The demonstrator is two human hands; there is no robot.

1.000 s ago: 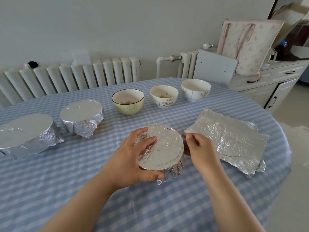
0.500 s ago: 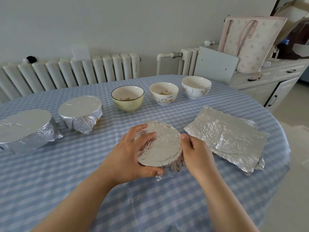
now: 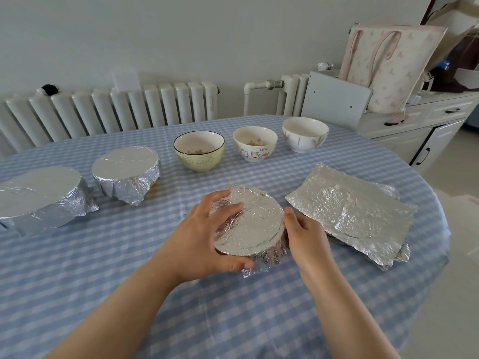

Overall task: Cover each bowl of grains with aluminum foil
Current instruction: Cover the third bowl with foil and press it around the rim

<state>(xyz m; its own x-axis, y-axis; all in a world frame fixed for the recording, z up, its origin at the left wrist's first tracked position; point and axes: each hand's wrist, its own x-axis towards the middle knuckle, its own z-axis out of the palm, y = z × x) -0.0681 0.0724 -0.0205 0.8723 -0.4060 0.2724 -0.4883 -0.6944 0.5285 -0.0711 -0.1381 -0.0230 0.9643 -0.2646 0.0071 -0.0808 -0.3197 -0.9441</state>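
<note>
Bench (image 3: 108,275), round, under a blue-and-white checked cloth. Contents, left to right:

Large foil-covered bowl (image 3: 39,195) at the left edge, foil flat across the top and crimped down the sides.

Second foil-covered bowl (image 3: 126,172) just beside it, smaller, wrapped the same way.

Left hand (image 3: 201,242): fingers (image 3: 225,212) spread and curved over the left part of the foil top of the centre bowl, thumb hooked under its near rim; the hand grips the bowl from the left.

Foil-wrapped bowl in hand (image 3: 255,224), at the middle of the bench, between the two hands. Top foil creased, with the rim's circle pressed through; a loose crinkled skirt of foil sticks out at the near side.

Yellow bowl with dark rim (image 3: 199,151), uncovered, a few grains inside, farther back.

White bowl with cat drawings (image 3: 255,143), uncovered, grains inside, beside the yellow one.

Right hand (image 3: 305,235): fingers curled against the right side wall of the centre bowl, pressing the foil there; fingertips hidden behind the bowl.

White bowl with leaf pattern (image 3: 305,134), uncovered, contents not discernible.

Stack of foil sheets (image 3: 355,213), wrinkled, flat on the right of the bench, just beside the right hand.
</note>
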